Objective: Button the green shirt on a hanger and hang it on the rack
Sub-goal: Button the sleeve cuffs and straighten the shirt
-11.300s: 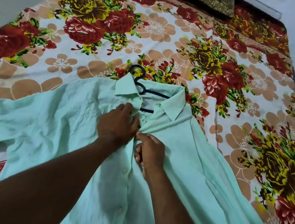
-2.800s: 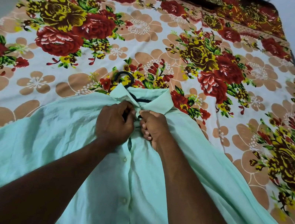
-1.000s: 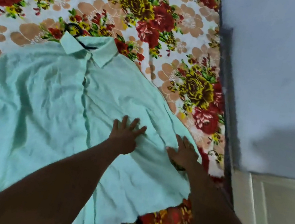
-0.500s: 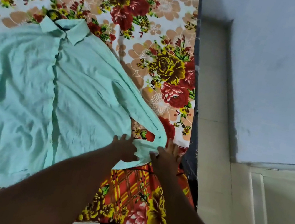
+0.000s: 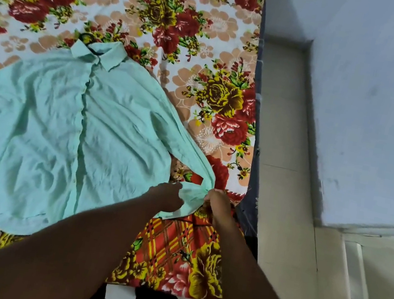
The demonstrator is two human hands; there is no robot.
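One green shirt (image 5: pixel 63 132) lies face up on the bed, spread to the left of and beyond my two hands. Its front is closed along the placket and its collar (image 5: pixel 97 53) points away from me. A black hanger (image 5: pixel 87 37) sits inside it. Only the hook shows, poking out past the collar onto the sheet, well apart from both hands.

One sleeve (image 5: pixel 186 146) runs from the shoulder down toward me and ends between my hands. My left hand (image 5: pixel 168 196) grips the end of that sleeve from the left, fingers curled round the cloth. My right hand (image 5: pixel 217 201) pinches the same cuff from the right, just beside the left hand. The other sleeve trails away far to the left of my left hand and out of frame.

Under the shirt and both hands is a floral bedsheet (image 5: pixel 175 23) of red and yellow roses, with a checked band along the near edge below my wrists. To the right of my right hand the dark mattress edge (image 5: pixel 254 159) drops to a pale tiled floor (image 5: pixel 284 164). Beyond that rises a blue-grey wall (image 5: pixel 381 102).
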